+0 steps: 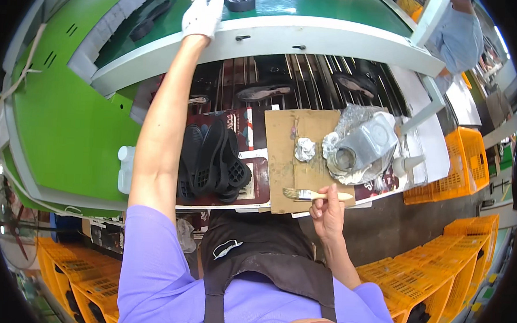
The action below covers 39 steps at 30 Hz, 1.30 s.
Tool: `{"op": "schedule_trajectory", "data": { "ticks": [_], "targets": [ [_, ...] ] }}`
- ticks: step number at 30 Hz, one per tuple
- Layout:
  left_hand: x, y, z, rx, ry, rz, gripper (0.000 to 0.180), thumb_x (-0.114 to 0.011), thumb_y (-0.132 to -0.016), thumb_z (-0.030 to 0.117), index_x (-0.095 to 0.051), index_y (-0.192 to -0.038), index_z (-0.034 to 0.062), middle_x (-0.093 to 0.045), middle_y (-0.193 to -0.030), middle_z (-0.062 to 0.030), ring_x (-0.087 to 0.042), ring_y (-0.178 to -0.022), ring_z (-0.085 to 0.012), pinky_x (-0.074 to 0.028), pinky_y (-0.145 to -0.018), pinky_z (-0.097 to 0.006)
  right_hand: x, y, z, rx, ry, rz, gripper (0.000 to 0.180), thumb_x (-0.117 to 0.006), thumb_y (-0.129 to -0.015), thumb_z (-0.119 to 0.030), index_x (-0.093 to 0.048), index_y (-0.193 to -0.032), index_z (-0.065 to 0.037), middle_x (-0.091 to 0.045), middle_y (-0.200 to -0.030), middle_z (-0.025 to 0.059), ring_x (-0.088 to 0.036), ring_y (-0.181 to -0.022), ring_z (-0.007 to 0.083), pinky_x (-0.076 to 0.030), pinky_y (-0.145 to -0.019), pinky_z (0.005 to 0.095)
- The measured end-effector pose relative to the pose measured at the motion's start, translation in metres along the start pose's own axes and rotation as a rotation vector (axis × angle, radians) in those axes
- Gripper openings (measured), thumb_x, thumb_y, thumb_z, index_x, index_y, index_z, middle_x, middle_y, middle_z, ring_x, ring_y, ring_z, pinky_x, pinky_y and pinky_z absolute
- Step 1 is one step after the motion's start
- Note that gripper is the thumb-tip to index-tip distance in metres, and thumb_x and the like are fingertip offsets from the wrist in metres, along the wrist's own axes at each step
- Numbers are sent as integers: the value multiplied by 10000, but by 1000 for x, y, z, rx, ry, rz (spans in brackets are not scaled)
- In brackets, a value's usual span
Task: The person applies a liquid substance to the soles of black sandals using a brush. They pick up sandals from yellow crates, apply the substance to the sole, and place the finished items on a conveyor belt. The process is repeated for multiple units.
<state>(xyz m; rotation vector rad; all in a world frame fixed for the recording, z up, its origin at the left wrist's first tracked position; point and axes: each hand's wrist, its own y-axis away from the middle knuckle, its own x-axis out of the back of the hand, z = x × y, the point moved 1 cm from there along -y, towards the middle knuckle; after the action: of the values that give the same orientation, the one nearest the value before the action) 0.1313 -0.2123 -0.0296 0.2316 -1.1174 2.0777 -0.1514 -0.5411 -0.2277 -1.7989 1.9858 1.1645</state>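
Note:
My left hand, in a white glove, reaches far forward over the green conveyor belt. Its fingers are stretched out, and a black shoe sole lies just right of them. Bare and low on the right, my right hand pinches a flat paintbrush by its pale wooden handle. The bristles point left over a brown cardboard sheet. A stack of black soles stands beneath my left forearm. Crumpled white material sits on the cardboard near a translucent plastic container wrapped in plastic film.
A pale metal rail runs between the belt and lower rollers, where several dark shoe parts lie. A green machine panel is at left. Orange crates stand at right and below. Another person stands far right.

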Motion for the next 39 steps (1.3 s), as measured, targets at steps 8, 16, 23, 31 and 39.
{"op": "schedule_trajectory", "data": {
  "ticks": [8, 16, 23, 31, 39],
  "targets": [
    [0, -1, 72, 169, -365, -406, 1247, -667, -635, 683, -49, -1455, -25, -399, -1394, -254, -484, -1230, -356, -393, -1013, -359, -8, -7, 6, -3, 13, -97, 298, -521, -965, -319, -553, -871, -38, -501, -598, 16, -415, -456, 85, -339, -426, 208],
    [-23, -22, 47, 154, -434, -344, 1223, -692, -650, 624, 10, -1484, 70, -418, -1379, -257, -543, -1159, -359, -455, -948, -371, -13, -10, 12, -16, -3, -52, 263, -528, -963, -297, -558, -875, -51, -515, -600, 23, -434, -460, 91, -339, -429, 223],
    [-23, -28, 34, 75, -378, -390, 1184, -706, -650, 599, -46, -1489, 89, -502, -1306, -241, -571, -1116, -364, -469, -923, -378, -17, -12, 16, -11, 47, -92, 253, -529, -963, -288, -564, -885, -50, -521, -610, 17, -439, -473, 85, -353, -443, 215],
    [-13, -11, 53, 163, -374, -346, 1272, -613, -676, 704, 85, -1446, -29, -439, -1332, -309, -501, -1206, -377, -402, -1014, -363, -21, -10, -18, 366, 489, -33, 144, -568, -942, -197, -508, -977, -70, -502, -649, -3, -443, -524, 60, -368, -477, 196],
    [12, 20, 46, -30, -417, -143, 825, -504, -825, 585, -275, -1398, 38, -621, -1028, -298, -605, -981, -432, -478, -856, -463, 9, -33, -103, 625, 926, 126, 178, -610, -906, -150, -626, -1020, -15, -531, -719, -51, -439, -585, 23, -354, -516, 181]
  ]
}}
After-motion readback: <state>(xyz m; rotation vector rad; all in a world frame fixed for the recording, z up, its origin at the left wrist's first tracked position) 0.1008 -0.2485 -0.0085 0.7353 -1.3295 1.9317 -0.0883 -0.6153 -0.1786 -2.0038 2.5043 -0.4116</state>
